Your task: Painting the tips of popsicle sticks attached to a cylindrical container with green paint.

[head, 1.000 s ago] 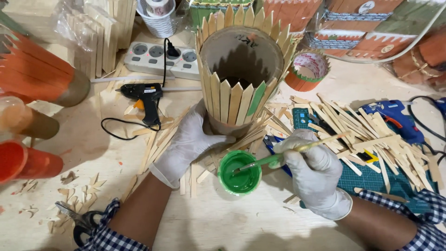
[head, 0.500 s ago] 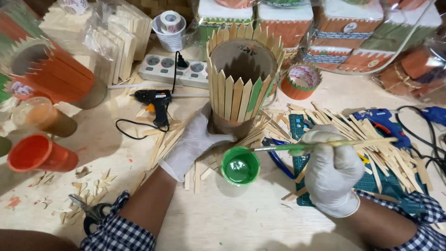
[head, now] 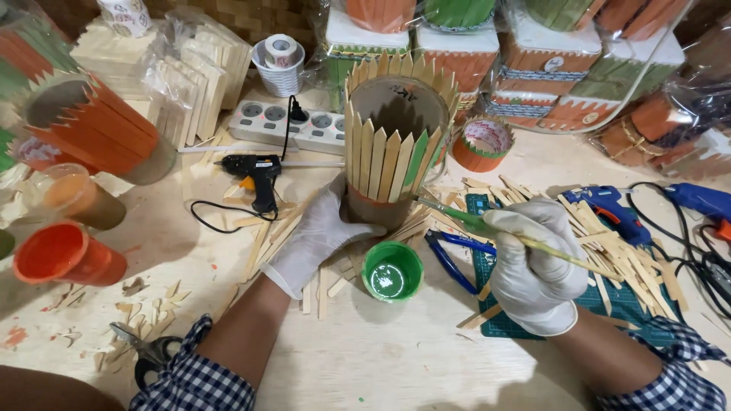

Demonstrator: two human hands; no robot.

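Observation:
A cardboard tube clad in upright pointed wooden sticks (head: 390, 148) stands at the centre of the table; one stick is painted green. My left hand (head: 316, 232), in a white glove, rests against the tube's base on its left side. My right hand (head: 533, 262), also gloved, holds a thin paintbrush (head: 457, 217) whose green tip touches the tube's lower right side. A small green cup of green paint (head: 391, 272) sits on the table between my hands.
A black glue gun (head: 251, 169) and a white power strip (head: 293, 125) lie left of the tube. Orange paint cups (head: 65, 255) stand at left, tape roll (head: 481, 143) behind, loose sticks on a green cutting mat (head: 609, 297), blue glue guns (head: 609, 205) at right, scissors (head: 145, 354) near.
My right hand lifted the brush from the green paint cup and brought its tip up to the tube's lower right side. The left hand stayed at the tube's base.

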